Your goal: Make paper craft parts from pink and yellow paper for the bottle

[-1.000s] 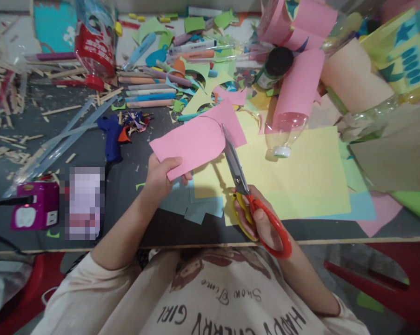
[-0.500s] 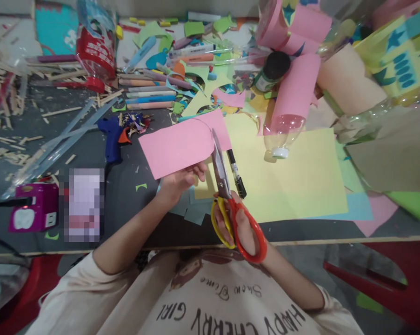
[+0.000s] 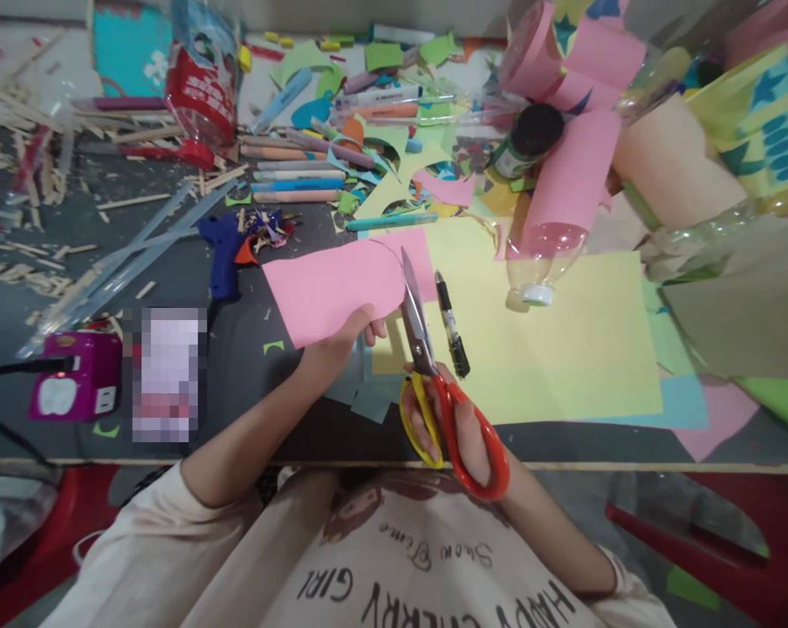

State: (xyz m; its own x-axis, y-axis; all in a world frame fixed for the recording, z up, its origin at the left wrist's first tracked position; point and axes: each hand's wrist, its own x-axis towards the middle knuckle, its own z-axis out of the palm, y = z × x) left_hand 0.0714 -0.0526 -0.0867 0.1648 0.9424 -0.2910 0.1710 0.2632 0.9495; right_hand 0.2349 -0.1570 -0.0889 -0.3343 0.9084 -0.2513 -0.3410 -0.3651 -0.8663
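My left hand [image 3: 351,338] grips the near edge of a sheet of pink paper [image 3: 334,283], thumb on top and fingers curled beneath. A curved pencil-like line shows near the sheet's far right part. My right hand [image 3: 455,427] is closed in the handles, one red and one yellow, of a pair of scissors [image 3: 418,327]. The metal blades point away from me and lie at the paper's cut, with a strip of pink to their right. Beside the blades, a black pen [image 3: 452,324] rests on a large yellow sheet [image 3: 564,340].
A blue glue gun [image 3: 223,253] and a phone [image 3: 169,375] lie left, near a purple charger block [image 3: 76,375]. Markers [image 3: 298,185] and paper scraps fill the back. A pink-wrapped bottle [image 3: 567,192] lies at right, beside a black-lidded jar [image 3: 531,139].
My left thumb has come over the top of the pink paper, where the hand was more open underneath. The paper's left part now bends lower. The whole view has shifted slightly.
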